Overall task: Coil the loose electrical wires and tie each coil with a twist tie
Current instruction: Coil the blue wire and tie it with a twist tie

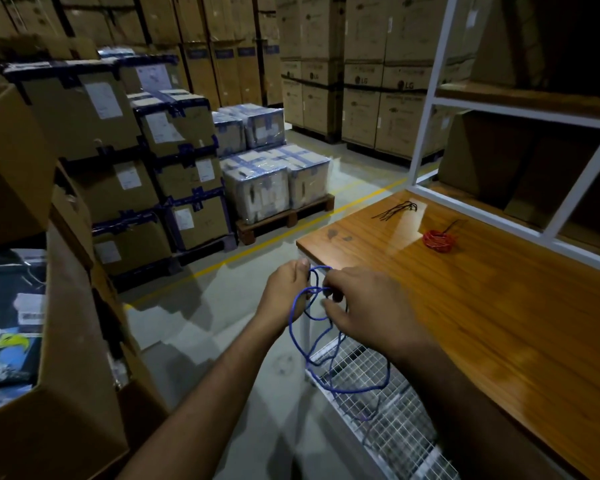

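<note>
Blue wire [303,336]: thin, flexible, partly looped, held off the tabletop's near-left corner; long slack hangs uncoiled. Left hand [286,294] and right hand [364,306] both pinch its loops. Red coil [439,240]: small round bundle, seemingly tied, toward the far edge. Ties [395,210]: thin dark strands at the far-left corner. Tabletop [499,323]: glossy wood-grain.

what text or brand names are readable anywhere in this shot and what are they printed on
"LG": on the stacked tall brown cartons at the back; logo shows on at least three, at and.
Smaller print under those logos: too blurred to read.
White paper labels on the blue-taped cardboard boxes: too small to read.
Printed packaging in the open box at left: unreadable.
</note>
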Tool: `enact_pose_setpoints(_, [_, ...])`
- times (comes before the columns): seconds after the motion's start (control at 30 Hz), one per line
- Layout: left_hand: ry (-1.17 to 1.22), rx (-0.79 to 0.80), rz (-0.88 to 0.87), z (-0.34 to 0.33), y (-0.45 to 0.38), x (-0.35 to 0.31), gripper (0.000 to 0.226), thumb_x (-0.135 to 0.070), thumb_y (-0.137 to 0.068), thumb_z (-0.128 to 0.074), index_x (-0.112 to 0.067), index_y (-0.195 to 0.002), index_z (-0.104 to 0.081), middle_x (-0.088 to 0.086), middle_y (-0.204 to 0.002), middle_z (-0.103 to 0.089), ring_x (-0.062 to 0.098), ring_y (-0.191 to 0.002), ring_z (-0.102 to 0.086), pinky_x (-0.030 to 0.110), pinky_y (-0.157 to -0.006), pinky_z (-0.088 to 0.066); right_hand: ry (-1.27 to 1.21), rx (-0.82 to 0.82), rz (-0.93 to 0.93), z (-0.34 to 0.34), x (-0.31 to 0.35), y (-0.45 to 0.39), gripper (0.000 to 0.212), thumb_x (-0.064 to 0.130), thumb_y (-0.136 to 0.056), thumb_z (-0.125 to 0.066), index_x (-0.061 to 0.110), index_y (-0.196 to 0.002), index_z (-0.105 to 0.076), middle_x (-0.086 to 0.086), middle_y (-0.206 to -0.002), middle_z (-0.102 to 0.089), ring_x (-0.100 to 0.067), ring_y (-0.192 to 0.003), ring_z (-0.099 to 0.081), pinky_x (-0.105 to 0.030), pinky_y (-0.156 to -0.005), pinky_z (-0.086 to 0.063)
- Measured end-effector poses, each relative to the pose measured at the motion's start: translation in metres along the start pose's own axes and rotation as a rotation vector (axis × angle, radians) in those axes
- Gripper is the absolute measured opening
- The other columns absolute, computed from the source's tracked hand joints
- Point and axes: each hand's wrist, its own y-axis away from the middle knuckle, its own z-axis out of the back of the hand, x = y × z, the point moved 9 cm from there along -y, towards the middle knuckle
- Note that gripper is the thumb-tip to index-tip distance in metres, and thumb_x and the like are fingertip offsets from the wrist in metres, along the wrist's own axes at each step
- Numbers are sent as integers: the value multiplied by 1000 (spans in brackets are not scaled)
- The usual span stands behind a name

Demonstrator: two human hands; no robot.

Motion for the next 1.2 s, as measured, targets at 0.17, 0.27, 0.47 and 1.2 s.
enact_pose_setpoints(0.17, [232,24,128,0,4,2,45,-28,-108,-35,-11,-69,-50,4,-59,-58,15,-49,-48,27,-49,-36,-1,62,-71,-19,-1,-3,19,43,-95,-56,27,-88,-63,5,-77,-61,-19,-72,-59,-29,-55,-34])
enact_pose_setpoints(0.27, [352,9,201,12,7,6,42,-26,-108,-32,-8,-74,-50,11,-62,-65,12,-39,-48,21,-43,-35,4,96,-141,-25,-16,1,16,41,-98,-53,27,-95,-60,2,-79,-66,-22,-74,-61,-32,-57,-41])
enact_pose_setpoints(0.47, [404,143,288,-14,24,3,40,-28,-108,-31,-10,-76,-46,14,-59,-60,18,-38,-44,22,-43,-28,135,165,-153,-34,-14,4,14,27,-102,-41,20,-113,-44,4,-70,-49,-25,-65,-47,-33,-47,-22])
enact_pose_setpoints(1.2, [-30,-322,431,29,-7,126,54,-33,-108,-26,-4,-73,-55,29,-89,-67,38,-73,-61,39,-64,-44,-1693,-497,-697,5,-112,32,19,0,-102,-41,11,-92,-52,-4,-72,-72,-13,-66,-69,-18,-60,-55])
